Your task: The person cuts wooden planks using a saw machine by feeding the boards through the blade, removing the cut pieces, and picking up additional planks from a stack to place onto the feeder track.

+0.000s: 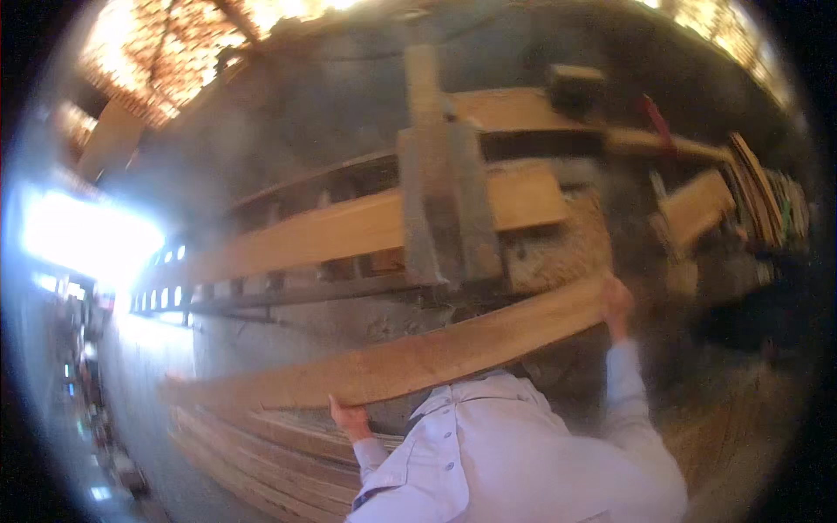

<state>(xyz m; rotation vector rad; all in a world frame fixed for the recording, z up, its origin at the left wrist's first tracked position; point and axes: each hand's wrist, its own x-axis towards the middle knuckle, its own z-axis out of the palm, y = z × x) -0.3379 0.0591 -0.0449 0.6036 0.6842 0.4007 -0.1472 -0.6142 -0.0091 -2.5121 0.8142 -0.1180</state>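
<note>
A long, pale wooden plank (418, 359) lies across the front of my body, its left end lower in the picture than its right. My right hand (616, 307) is closed round the plank's right end. Nearer my waist, my left hand (350, 420) grips its lower edge, thumb up along the near side. Just below the plank's left part is a stack of boards (261, 458). Motion blurs the finer detail of the fingers.
Ahead stands a long bed with a second plank (323, 231) on it, passing behind an upright metal and wood frame (440, 200). Sawdust (571, 248) is heaped beside the frame. More boards (757, 192) lean at the far right. Bright daylight enters from the left.
</note>
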